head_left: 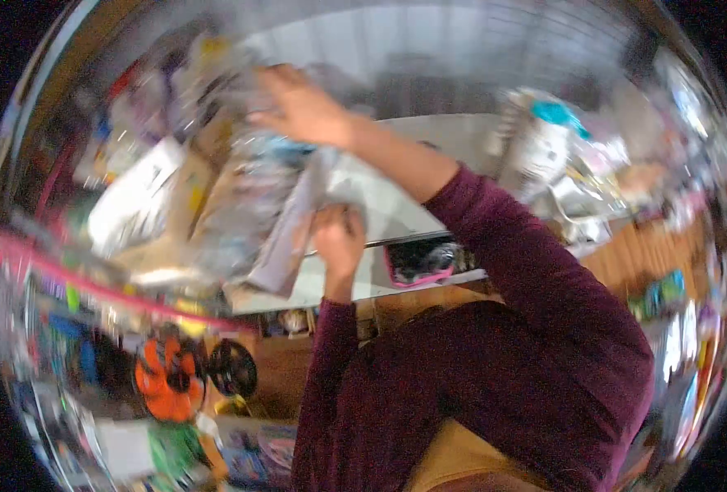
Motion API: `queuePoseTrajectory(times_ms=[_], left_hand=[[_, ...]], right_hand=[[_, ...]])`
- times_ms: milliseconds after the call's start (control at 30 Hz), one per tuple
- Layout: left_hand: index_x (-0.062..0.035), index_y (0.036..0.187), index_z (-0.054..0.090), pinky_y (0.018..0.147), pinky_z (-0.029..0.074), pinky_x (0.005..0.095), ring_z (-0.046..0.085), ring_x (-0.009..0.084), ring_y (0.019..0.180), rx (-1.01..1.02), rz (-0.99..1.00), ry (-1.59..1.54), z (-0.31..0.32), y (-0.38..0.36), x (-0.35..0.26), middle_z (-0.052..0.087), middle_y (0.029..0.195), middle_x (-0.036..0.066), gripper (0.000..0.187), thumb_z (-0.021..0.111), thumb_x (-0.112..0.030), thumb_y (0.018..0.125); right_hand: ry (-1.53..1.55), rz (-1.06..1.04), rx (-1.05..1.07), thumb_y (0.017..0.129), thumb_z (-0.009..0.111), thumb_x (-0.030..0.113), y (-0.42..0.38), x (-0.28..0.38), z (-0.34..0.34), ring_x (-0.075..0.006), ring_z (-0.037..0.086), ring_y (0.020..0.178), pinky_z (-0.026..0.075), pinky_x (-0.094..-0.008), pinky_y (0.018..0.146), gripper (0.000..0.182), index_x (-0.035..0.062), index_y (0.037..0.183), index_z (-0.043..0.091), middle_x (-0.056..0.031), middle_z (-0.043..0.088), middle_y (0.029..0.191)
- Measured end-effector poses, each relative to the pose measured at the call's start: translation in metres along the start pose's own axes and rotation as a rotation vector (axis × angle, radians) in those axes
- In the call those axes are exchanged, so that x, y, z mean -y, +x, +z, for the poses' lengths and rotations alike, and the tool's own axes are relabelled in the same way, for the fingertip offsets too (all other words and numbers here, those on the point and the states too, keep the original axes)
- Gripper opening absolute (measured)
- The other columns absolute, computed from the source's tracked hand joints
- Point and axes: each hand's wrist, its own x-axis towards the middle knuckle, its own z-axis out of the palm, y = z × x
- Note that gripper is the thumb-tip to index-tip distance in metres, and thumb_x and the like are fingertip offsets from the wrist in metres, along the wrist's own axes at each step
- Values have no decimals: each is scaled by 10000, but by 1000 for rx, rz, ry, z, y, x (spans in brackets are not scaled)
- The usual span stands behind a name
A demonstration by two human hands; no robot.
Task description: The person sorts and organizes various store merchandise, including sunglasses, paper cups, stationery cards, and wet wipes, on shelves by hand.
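My right hand (pixel 302 107) reaches over the far end of a long open cardboard box (pixel 285 238), its fingers stretched out and apart. Clear plastic packets (pixel 253 180) fill the box, too blurred to tell their contents. Close against the box's near right side, my left hand (pixel 339 238) rests with its fingers curled in. Whether it grips anything is hidden. A dark, flat object with a pink edge (pixel 421 261) lies on the white table (pixel 380 184), to the right of my left hand.
Left of the box stand another cardboard box (pixel 187 184) and a white packet (pixel 134 201), amid plastic-wrapped goods. More bags, one white and teal (pixel 544 139), are heaped at the right. An orange fan (pixel 169 377) stands below on the left, past a pink edge (pixel 109 283).
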Motion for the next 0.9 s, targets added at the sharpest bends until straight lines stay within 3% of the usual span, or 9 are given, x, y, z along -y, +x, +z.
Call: queuePoseTrajectory(times_ms=[100,333,433,633,667,700,733,833,900], left_hand=[[-34,812,626,763,455,428,562,356,756,44,-36,45,2,1,-2,616,801,156,176,557,-194,789],[-9,795,618,752,436,428,559,338,784,113,13,110,-7,10,-17,609,805,153,183,562,-183,798],[-11,792,617,718,433,429,553,332,788,113,-15,69,-7,10,-17,603,807,143,191,562,-194,807],[-25,791,621,707,440,415,544,328,788,157,-9,117,-5,12,-18,602,824,127,191,554,-202,816],[-28,795,623,704,441,414,544,327,789,147,5,129,-4,11,-16,602,831,125,194,553,-207,817],[-31,799,626,700,443,413,545,326,790,135,18,140,-3,11,-15,602,838,124,196,551,-211,817],[-31,799,626,700,443,413,545,326,790,135,17,140,-3,12,-15,602,838,124,196,551,-211,817],[-39,815,633,701,446,412,547,326,794,181,2,169,-4,10,-18,604,849,117,192,551,-213,814],[-36,823,632,704,449,414,549,328,801,155,0,166,-4,11,-18,603,854,116,185,553,-202,810]], right_hand=[[102,-83,-212,774,644,249,-14,19,-25,-371,500,1005,426,-422,871,494,-4,1168,486,-200,524,1051],[233,-24,-190,753,651,137,-98,35,-83,-367,529,946,450,-395,811,380,-8,1082,529,-191,545,1020],[149,102,-115,738,665,98,-137,33,-109,-362,551,933,460,-380,801,369,-13,1066,538,-184,561,1018],[-352,223,-484,686,656,-27,-202,38,-176,-296,551,996,442,-355,851,405,-16,1069,527,-174,557,1062],[-355,175,-562,668,634,-60,-216,32,-187,-295,512,1056,423,-366,879,456,-27,1102,499,-182,518,1111],[-410,142,-690,633,654,-18,-223,23,-195,-346,502,1001,386,-415,896,540,-9,1144,480,-200,522,1097],[-501,159,-736,636,686,15,-232,18,-201,-340,458,1058,351,-410,933,621,-17,1201,429,-202,474,1156],[-607,323,-766,618,738,69,-242,6,-210,-352,406,1103,318,-422,956,752,-25,1263,362,-210,426,1195],[-710,479,-696,599,785,91,-246,-3,-206,-311,392,1175,334,-404,985,887,-53,1309,274,-200,381,1255]])
